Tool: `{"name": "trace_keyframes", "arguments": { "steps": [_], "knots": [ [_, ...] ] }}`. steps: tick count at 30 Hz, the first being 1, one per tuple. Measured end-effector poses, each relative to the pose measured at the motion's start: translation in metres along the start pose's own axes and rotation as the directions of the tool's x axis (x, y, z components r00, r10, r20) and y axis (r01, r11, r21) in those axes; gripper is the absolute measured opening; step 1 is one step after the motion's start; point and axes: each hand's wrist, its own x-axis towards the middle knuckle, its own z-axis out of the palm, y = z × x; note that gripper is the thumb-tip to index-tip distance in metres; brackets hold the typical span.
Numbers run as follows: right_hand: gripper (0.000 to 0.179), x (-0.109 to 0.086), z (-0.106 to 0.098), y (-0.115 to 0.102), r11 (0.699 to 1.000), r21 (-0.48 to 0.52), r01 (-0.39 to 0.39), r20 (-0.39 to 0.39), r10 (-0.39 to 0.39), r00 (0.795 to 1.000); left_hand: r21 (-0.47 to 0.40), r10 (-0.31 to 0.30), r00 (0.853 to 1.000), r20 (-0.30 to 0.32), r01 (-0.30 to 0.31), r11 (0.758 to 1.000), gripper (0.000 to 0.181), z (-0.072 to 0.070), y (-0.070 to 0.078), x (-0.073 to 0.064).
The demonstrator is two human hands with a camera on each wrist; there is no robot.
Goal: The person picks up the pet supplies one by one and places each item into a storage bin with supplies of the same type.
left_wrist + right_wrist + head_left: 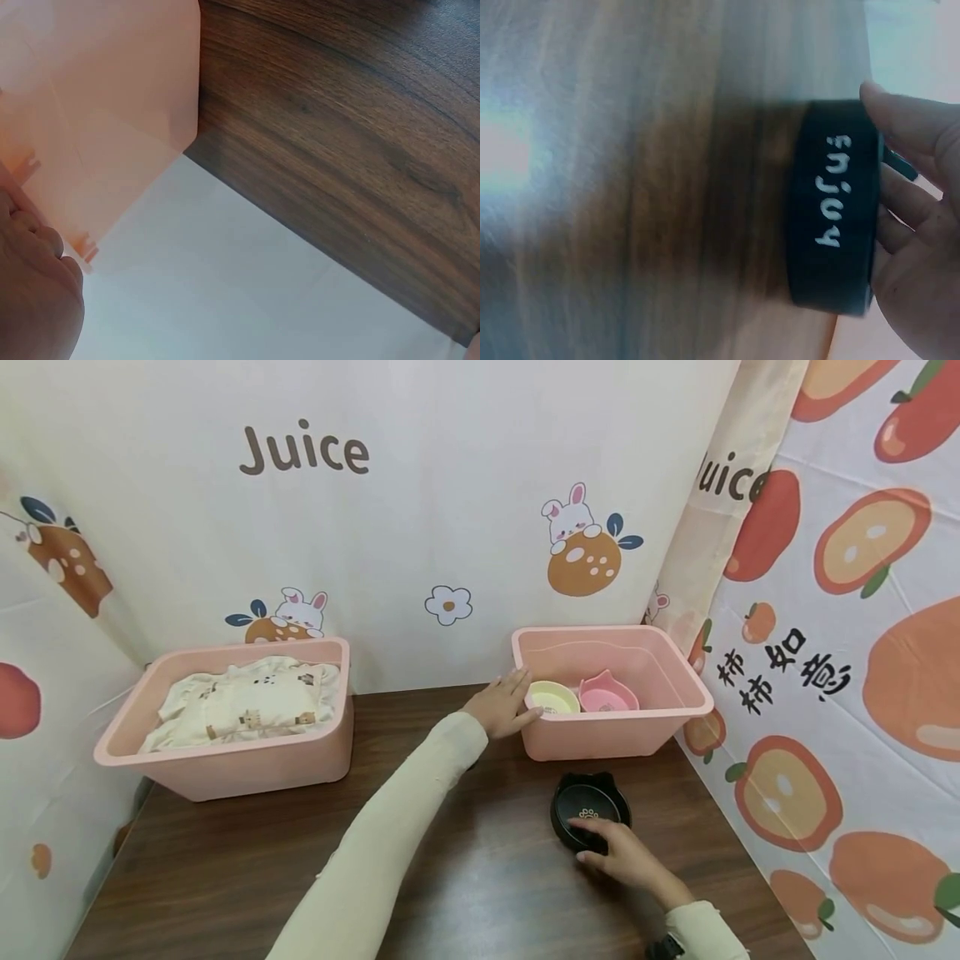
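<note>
A black cat-eared bowl (596,793) with a paw print inside is on the brown table, in front of the right pink bin (600,745). My right hand (618,853) grips its near rim, with fingers over the inside and thumb outside. Pale lettering shows on the bowl's side wall (832,210) in the right wrist view. My left hand (501,706) rests on the left end of that bin's rim, fingers extended. Inside the bin sit a yellow bowl (553,696) and a pink eared bowl (607,693), side by side at its left and middle.
Another pink bin (273,766) stands at the back left, holding folded cream cloth (277,697) with small animal prints. Printed curtains (442,518) hang behind the table (247,860) and along both sides. The right curtain (825,752) runs close beside the table's right edge.
</note>
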Motion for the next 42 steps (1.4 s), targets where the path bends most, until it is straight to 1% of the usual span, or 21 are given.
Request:
{"name": "trace_keyframes", "arguments": {
  "steps": [4,8,13,19,23,28,33,37,42],
  "knots": [
    [0.051,0.002,0.007,-0.001,1.000,-0.011,-0.018,0.005,0.018,1.000,-0.003,0.003,1.000,0.001,-0.003,1.000,0.079,0.000,0.000,0.000],
    [0.052,0.004,0.013,-0.002,0.997,-0.062,-0.056,-0.021,0.055,0.998,-0.007,0.003,1.000,-0.003,-0.003,1.000,0.078,-0.001,0.001,-0.001],
    [0.050,0.005,0.018,-0.005,0.983,-0.142,-0.117,-0.061,0.109,0.992,-0.011,0.007,1.000,-0.012,-0.007,1.000,0.078,0.000,0.002,-0.003],
    [0.049,0.005,0.021,-0.008,0.971,-0.179,-0.156,-0.098,0.140,0.985,-0.030,0.015,1.000,-0.012,-0.016,0.999,0.076,0.000,0.003,-0.005],
    [0.048,0.006,0.023,-0.007,0.968,-0.189,-0.166,-0.126,0.144,0.982,-0.024,0.012,1.000,-0.017,-0.013,1.000,0.076,0.000,0.004,-0.005],
    [0.048,0.006,0.026,-0.006,0.962,-0.201,-0.183,-0.163,0.151,0.975,-0.040,0.014,1.000,-0.019,-0.015,0.999,0.077,0.000,0.003,-0.005],
    [0.045,0.008,0.029,-0.007,0.955,-0.206,-0.213,-0.207,0.170,0.963,-0.020,0.009,1.000,-0.015,-0.010,1.000,0.078,0.001,0.002,-0.003],
    [0.044,0.007,0.031,-0.009,0.954,-0.209,-0.217,-0.235,0.167,0.958,-0.016,0.010,1.000,-0.006,-0.010,1.000,0.079,0.000,0.002,-0.002],
    [0.043,0.006,0.030,-0.011,0.952,-0.224,-0.208,-0.232,0.155,0.960,-0.028,0.009,1.000,-0.008,-0.009,1.000,0.078,-0.001,0.002,-0.003]
  ]
}}
